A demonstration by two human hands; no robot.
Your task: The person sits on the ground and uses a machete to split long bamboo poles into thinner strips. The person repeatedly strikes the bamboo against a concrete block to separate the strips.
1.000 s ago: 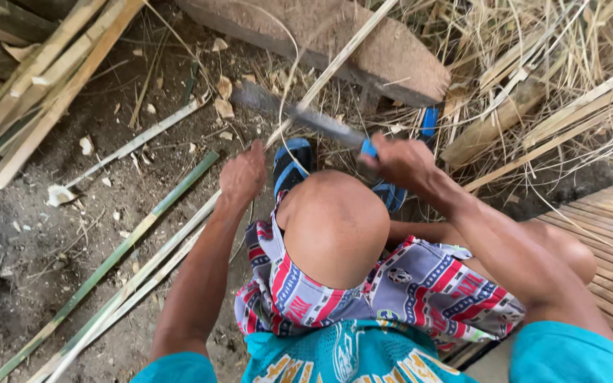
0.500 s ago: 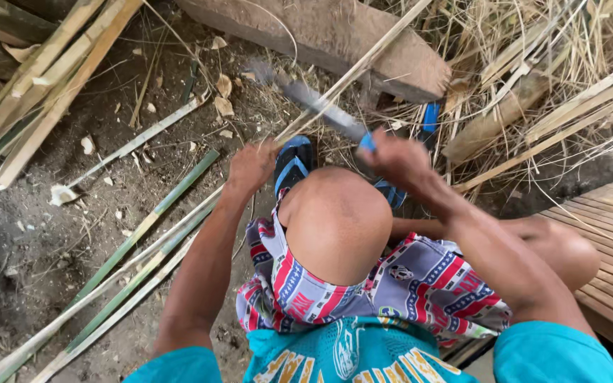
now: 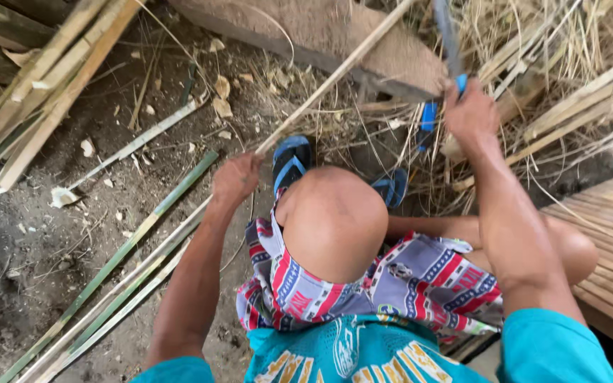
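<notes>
Changes from the earlier frames: the right hand (image 3: pixel 471 113) has risen from beside the raised knee to a position high in the view, over the far end of the wooden block (image 3: pixel 335 32). The knife (image 3: pixel 448 39), previously lying across the view near the sandals, now points up and away, with its grey blade running toward the top edge. The left hand (image 3: pixel 235 179) has stayed close to the blue sandal (image 3: pixel 291 162). The split green bamboo lengths (image 3: pixel 129 269) on the dirt ground (image 3: pixel 37 234) have not moved.

Grip state: the right hand is closed in a fist around the blue knife handle. The left hand is closed around a thin bamboo strip (image 3: pixel 335 71), which runs from that hand diagonally up and right, across the wooden block, to the top edge.

Hidden or unclear:
- The blade tip is cut off by the top edge; the blade is motion-blurred.
- The upper end of the bamboo strip leaves the frame.
- Whether the blade touches the strip cannot be determined.
- The raised knee (image 3: pixel 335 220) covers most of the second sandal (image 3: pixel 391 188).
- The bamboo pole stack (image 3: pixel 44 85) at upper left and the woven bamboo panel (image 3: pixel 604 234) at right are both cropped by the frame edges
</notes>
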